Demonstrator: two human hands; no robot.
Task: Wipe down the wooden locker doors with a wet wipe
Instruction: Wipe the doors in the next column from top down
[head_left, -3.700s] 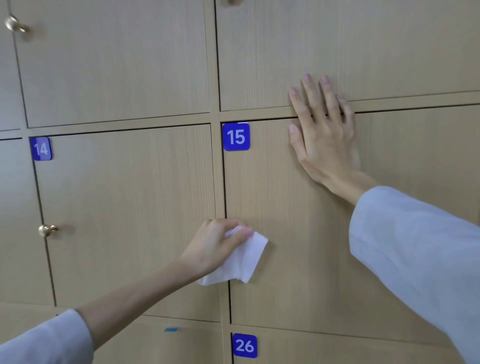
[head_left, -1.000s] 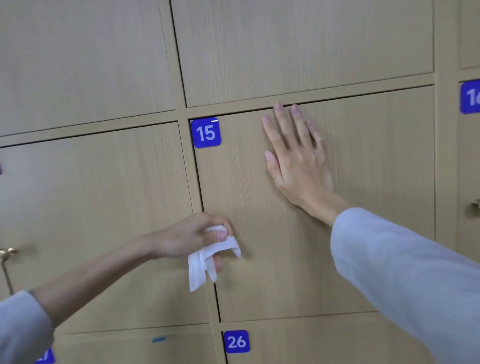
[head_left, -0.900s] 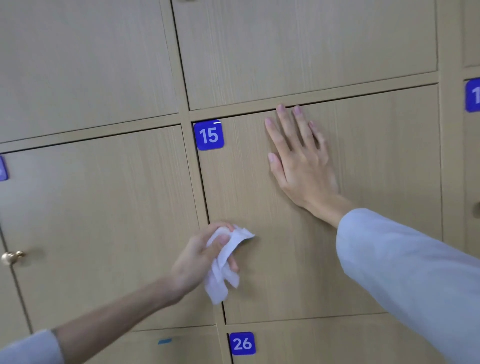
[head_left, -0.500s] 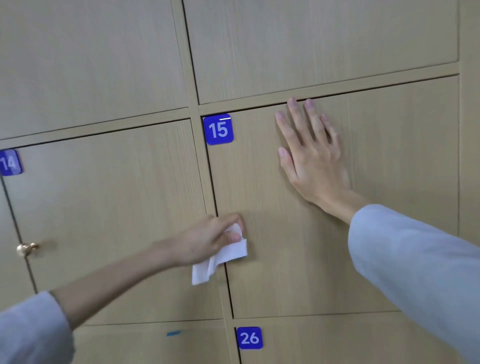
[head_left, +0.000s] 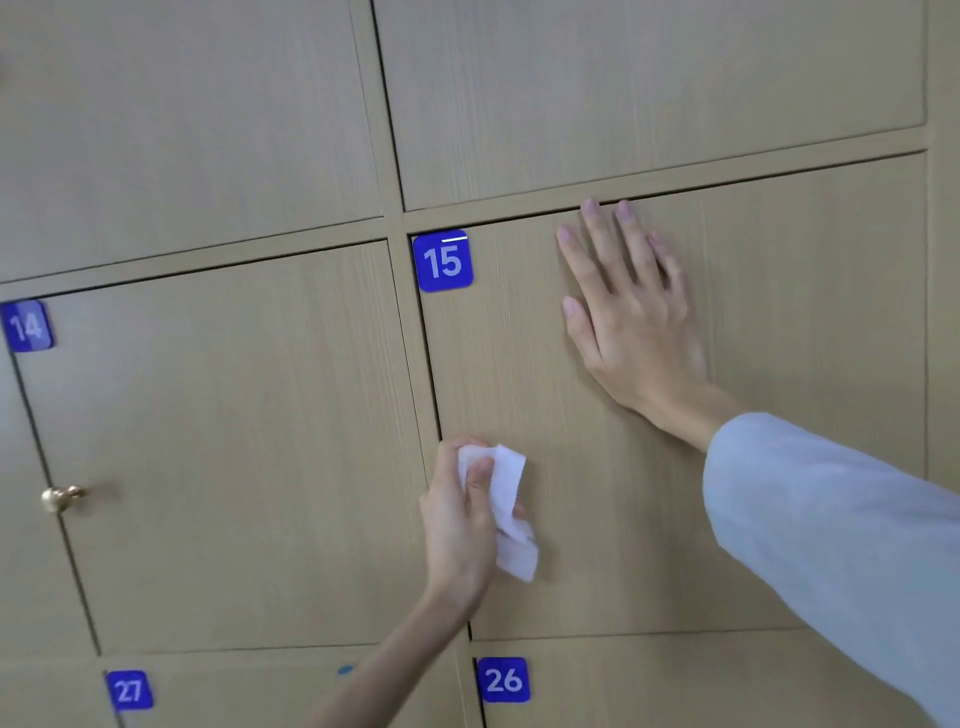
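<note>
The left hand (head_left: 460, 525) is gripping a crumpled white wet wipe (head_left: 506, 512), fingers (head_left: 480, 475) curled shut around it, pressing it against locker door 15 (head_left: 597, 545) just inside that door's left edge seam. The right hand (head_left: 631, 317) is lying flat, fingers spread open and holding nothing, at the wipe's 1 o'clock, fingertips touching the door's top edge. Bare wood is lying open toward 3 o'clock. A brass knob (head_left: 60, 498) is sitting on door 14 (head_left: 234, 441) at 9 o'clock.
</note>
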